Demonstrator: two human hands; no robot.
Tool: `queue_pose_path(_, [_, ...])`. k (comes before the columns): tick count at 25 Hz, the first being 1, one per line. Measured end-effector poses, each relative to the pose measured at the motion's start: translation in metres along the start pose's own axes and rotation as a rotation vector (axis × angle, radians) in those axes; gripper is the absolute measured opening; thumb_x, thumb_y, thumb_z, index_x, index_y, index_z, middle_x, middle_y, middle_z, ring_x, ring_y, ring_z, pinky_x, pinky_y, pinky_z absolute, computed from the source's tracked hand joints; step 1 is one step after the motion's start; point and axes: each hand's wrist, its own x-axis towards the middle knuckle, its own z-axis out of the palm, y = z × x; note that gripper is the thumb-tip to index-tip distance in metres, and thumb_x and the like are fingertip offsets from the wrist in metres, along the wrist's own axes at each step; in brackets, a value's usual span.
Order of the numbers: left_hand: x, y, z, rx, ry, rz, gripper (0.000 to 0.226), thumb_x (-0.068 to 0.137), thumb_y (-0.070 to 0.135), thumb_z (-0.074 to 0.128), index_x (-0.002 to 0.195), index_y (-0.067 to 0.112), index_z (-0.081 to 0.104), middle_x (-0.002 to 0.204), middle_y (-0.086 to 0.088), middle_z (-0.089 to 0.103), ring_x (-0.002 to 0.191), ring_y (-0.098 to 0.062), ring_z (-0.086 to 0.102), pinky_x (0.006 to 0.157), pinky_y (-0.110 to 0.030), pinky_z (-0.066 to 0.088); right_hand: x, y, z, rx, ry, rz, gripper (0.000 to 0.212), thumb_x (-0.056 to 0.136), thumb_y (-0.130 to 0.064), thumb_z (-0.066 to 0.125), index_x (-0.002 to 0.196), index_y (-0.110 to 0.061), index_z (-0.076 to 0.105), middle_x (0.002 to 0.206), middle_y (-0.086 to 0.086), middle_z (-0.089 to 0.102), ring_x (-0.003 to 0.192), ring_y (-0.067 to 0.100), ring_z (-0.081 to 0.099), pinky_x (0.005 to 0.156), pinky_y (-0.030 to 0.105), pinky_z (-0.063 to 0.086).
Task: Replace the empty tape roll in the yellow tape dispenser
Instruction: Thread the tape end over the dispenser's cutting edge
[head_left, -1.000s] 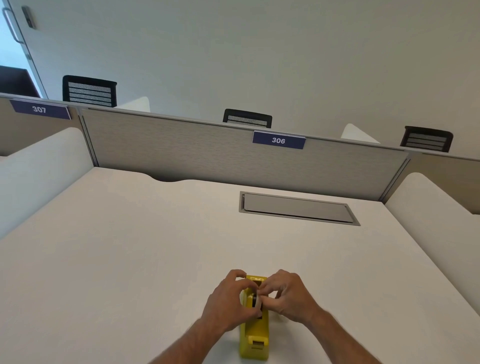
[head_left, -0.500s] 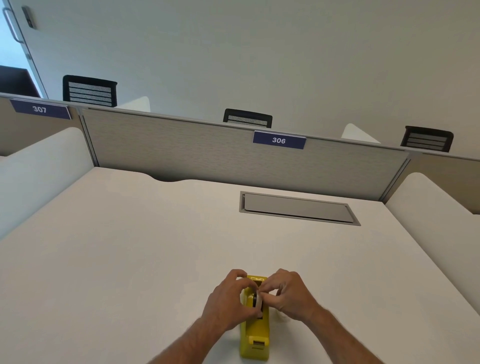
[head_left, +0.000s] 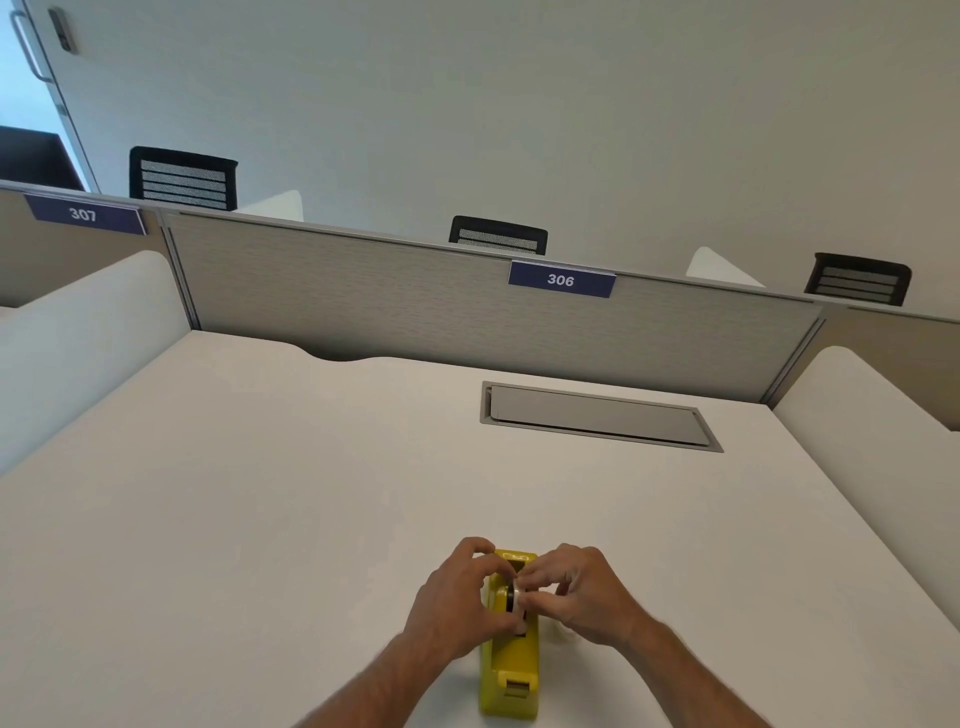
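Note:
The yellow tape dispenser stands on the white desk near its front edge, cutter end toward me. My left hand wraps the dispenser's left side. My right hand comes in from the right. The fingertips of both hands pinch a small roll with a dark core sitting in the dispenser's well. Most of the roll is hidden by my fingers. Something small and pale lies on the desk just under my right wrist; I cannot tell what it is.
A grey cable hatch is set flush in the white desk further back. A grey partition labelled 306 closes the far side, with white side dividers left and right. Black chairs stand beyond.
Hardly anything differs: both hands stay on the roll in the dispenser, with only slight shifts of the fingertips.

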Motion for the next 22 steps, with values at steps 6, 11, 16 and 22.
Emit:
queue_pose_path(6, [-0.001, 0.002, -0.003, 0.005, 0.001, -0.005, 0.062, 0.054, 0.068, 0.08, 0.108, 0.044, 0.06, 0.132, 0.022, 0.041, 0.097, -0.004, 0.057, 0.08, -0.027, 0.054, -0.001, -0.003, 0.0, -0.074, 0.003, -0.026, 0.012, 0.084, -0.027, 0.077, 0.094, -0.031, 0.081, 0.091, -0.017, 0.079, 0.087, 0.005, 0.062, 0.072, 0.025, 0.054])
queue_pose_path(11, [-0.002, 0.005, -0.005, 0.0, -0.009, -0.012, 0.063, 0.056, 0.064, 0.082, 0.111, 0.042, 0.06, 0.134, 0.019, 0.042, 0.099, -0.007, 0.056, 0.082, -0.027, 0.054, -0.003, -0.006, 0.003, -0.128, 0.042, -0.057, 0.01, 0.086, -0.021, 0.074, 0.091, -0.026, 0.08, 0.087, -0.014, 0.078, 0.081, 0.008, 0.06, 0.069, 0.033, 0.054])
queue_pose_path(16, [-0.002, 0.007, -0.007, -0.012, -0.02, -0.023, 0.062, 0.056, 0.063, 0.082, 0.11, 0.041, 0.061, 0.133, 0.018, 0.043, 0.099, -0.007, 0.056, 0.083, -0.028, 0.055, -0.007, -0.008, 0.004, -0.128, 0.034, -0.072, 0.01, 0.085, -0.029, 0.071, 0.092, -0.027, 0.077, 0.087, -0.013, 0.075, 0.082, 0.009, 0.062, 0.067, 0.029, 0.055])
queue_pose_path(22, [-0.001, 0.008, -0.011, -0.03, -0.058, -0.017, 0.06, 0.056, 0.062, 0.081, 0.108, 0.039, 0.061, 0.13, 0.018, 0.043, 0.1, -0.009, 0.057, 0.084, -0.031, 0.056, -0.006, -0.01, 0.002, -0.179, 0.017, -0.103, 0.011, 0.085, -0.022, 0.076, 0.093, -0.027, 0.081, 0.097, -0.015, 0.078, 0.087, 0.002, 0.059, 0.078, 0.024, 0.05])
